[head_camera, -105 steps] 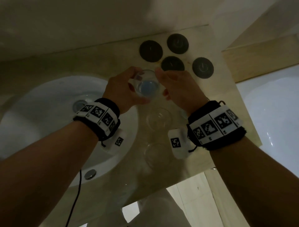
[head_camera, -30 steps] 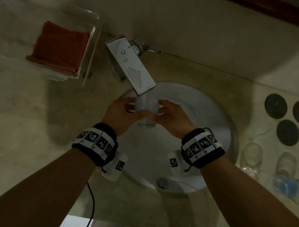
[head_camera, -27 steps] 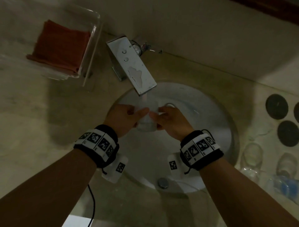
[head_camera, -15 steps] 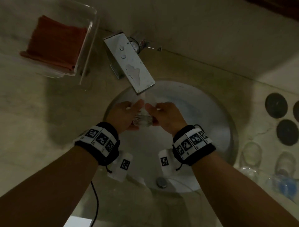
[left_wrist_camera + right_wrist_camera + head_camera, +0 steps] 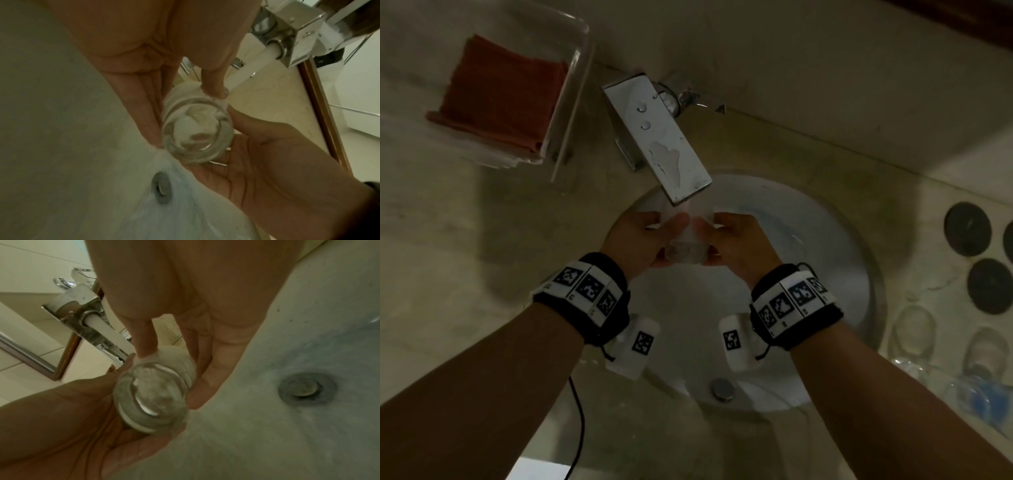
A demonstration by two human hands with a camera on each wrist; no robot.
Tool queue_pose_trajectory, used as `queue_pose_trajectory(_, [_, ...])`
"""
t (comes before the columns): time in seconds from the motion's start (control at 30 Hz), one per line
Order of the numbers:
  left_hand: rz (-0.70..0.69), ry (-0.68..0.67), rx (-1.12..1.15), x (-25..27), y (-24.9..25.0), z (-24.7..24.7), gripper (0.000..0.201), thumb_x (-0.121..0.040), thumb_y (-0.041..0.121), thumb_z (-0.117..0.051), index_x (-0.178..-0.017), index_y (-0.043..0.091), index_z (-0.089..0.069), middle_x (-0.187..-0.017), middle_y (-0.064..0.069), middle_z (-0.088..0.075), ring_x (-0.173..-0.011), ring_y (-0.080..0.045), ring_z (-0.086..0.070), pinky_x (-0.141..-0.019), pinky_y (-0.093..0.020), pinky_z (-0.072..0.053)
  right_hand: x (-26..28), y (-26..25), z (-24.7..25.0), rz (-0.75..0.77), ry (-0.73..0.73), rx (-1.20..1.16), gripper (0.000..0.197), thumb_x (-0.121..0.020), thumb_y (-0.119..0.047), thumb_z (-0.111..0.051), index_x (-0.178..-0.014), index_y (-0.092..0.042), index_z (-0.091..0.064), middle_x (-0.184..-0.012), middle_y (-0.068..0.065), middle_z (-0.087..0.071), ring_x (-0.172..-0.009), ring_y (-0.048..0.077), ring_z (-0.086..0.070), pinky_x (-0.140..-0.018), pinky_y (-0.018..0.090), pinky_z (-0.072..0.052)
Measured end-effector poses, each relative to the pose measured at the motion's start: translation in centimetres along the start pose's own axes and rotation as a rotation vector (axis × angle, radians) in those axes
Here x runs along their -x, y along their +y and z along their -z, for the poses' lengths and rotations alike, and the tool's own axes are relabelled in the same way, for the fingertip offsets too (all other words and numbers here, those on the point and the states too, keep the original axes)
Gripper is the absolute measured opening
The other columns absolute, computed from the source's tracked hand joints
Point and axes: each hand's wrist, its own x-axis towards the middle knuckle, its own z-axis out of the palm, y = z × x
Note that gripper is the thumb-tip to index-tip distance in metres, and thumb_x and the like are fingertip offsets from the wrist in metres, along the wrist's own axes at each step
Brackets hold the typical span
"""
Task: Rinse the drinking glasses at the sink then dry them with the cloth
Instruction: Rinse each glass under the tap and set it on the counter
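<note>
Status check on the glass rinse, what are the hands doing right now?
Both hands, left and right, hold one glass under the faucet. Water running over it. Nothing in the way.

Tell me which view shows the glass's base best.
The right wrist view: the glass faces it base-first, thick bottom sharp. The left wrist view shows the base too, partly blurred by running water. The head view shows only its side between both hands.
</note>
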Motion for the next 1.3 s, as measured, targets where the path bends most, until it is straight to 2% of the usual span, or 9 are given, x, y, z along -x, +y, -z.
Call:
queue_pose_trajectory(0.13, [0.018, 0.021, 0.018, -0.7, -0.4, 0.1, 0.062, -0.083, 0.042, -0.074, -0.128, 0.001, -0.061, -0.109, -0.014, -0.073, -0.091, -0.026, -0.074, -0.063, -0.028, -0.060, -0.3, 0.0, 0.0, 0.011, 0.006, 0.013, 0.059, -0.082, -0.052, -0.074, -0.120, -0.007, -0.068, -0.100, 0.015, -0.077, -0.088, 0.030, -0.077, -0.087, 0.051, -0.061])
queue_pose_trajectory(0.23, [-0.012, -0.002, 0.011, -0.6, -0.2, 0.1, 0.039, -0.085, 0.034, -0.074, -0.113, 0.007, -0.069, -0.097, -0.009, -0.075, -0.090, -0.026, -0.074, -0.066, -0.029, -0.062, -0.3, 0.0, 0.1, 0.015, -0.007, -0.008, 0.060, -0.080, -0.049, -0.076, -0.121, -0.006, -0.067, -0.104, 0.017, -0.076, -0.093, 0.031, -0.075, -0.088, 0.052, -0.060])
queue_pose_trajectory(0.3, [-0.046, -0.018, 0.006, -0.4, -0.1, 0.1, 0.028, -0.086, 0.024, -0.075, -0.110, 0.010, -0.069, -0.094, -0.004, -0.075, -0.086, -0.019, -0.074, -0.066, -0.027, -0.061, -0.1, 0.1, 0.4, 0.017, -0.037, -0.042, 0.055, -0.081, -0.037, -0.077, -0.124, -0.005, -0.064, -0.109, 0.017, -0.075, -0.098, 0.032, -0.074, -0.090, 0.051, -0.060])
queue_pose_trajectory(0.43, [-0.155, -0.090, -0.051, -0.4, -0.4, 0.7, 0.068, -0.068, 0.013, -0.086, -0.127, 0.009, -0.052, -0.107, 0.002, -0.066, -0.094, -0.012, -0.067, -0.080, -0.030, -0.058, 0.4, 0.4, 0.9, 0.116, -0.064, 0.056, 0.059, -0.083, -0.002, -0.077, -0.136, -0.007, -0.052, -0.118, 0.010, -0.067, -0.107, 0.025, -0.067, -0.091, 0.038, -0.057])
queue_pose_trajectory(0.57, [-0.249, -0.077, -0.170, -0.1, -0.3, 0.6, 0.077, -0.067, 0.005, -0.087, -0.128, 0.025, -0.046, -0.109, 0.018, -0.058, -0.098, 0.000, -0.063, -0.078, -0.012, -0.055, 0.7, 0.2, 1.1, 0.164, -0.089, 0.053, 0.068, -0.079, 0.005, -0.078, -0.138, -0.013, -0.049, -0.129, 0.010, -0.063, -0.117, 0.025, -0.065, -0.101, 0.041, -0.055])
queue_pose_trajectory(0.77, [-0.164, -0.150, 0.159, 0.2, 0.2, 0.3, 0.089, -0.034, 0.028, -0.092, -0.114, 0.027, -0.054, -0.115, -0.001, -0.062, -0.111, -0.029, -0.062, -0.093, -0.057, -0.053, 0.8, -0.1, 1.3, 0.184, -0.117, -0.002, 0.067, -0.078, 0.013, -0.076, -0.134, -0.011, -0.049, -0.126, 0.008, -0.063, -0.113, 0.022, -0.065, -0.091, 0.024, -0.057])
queue_pose_trajectory(0.9, [-0.246, -0.101, -0.080, 0.0, -0.3, 0.5, 0.092, -0.057, -0.001, -0.091, -0.136, 0.013, -0.048, -0.117, 0.004, -0.063, -0.113, -0.020, -0.064, -0.083, -0.027, -0.059, 0.8, 0.1, 1.2, 0.203, -0.117, -0.005, 0.066, -0.077, 0.011, -0.078, -0.132, -0.012, -0.049, -0.126, 0.009, -0.064, -0.116, 0.024, -0.065, -0.095, 0.027, -0.057])
queue_pose_trajectory(1.13, [-0.178, -0.118, 0.066, -0.1, -0.5, 0.4, 0.097, -0.041, 0.002, -0.092, -0.128, 0.021, -0.054, -0.112, 0.008, -0.062, -0.108, -0.020, -0.063, -0.084, -0.038, -0.059, 0.9, 0.1, 1.3, 0.202, -0.120, -0.002, 0.067, -0.076, 0.011, -0.079, -0.131, -0.014, -0.049, -0.122, 0.003, -0.064, -0.116, 0.020, -0.065, -0.100, 0.030, -0.055])
queue_pose_trajectory(1.3, [-0.210, -0.113, 0.026, -0.3, -0.7, 0.3, 0.083, -0.063, -0.010, -0.085, -0.134, 0.018, -0.051, -0.116, 0.009, -0.063, -0.107, -0.012, -0.064, -0.085, -0.030, -0.059, 0.8, 0.3, 1.4, 0.192, -0.106, 0.025, 0.066, -0.080, 0.005, -0.078, -0.136, -0.014, -0.049, -0.129, 0.010, -0.065, -0.118, 0.023, -0.065, -0.101, 0.037, -0.055])
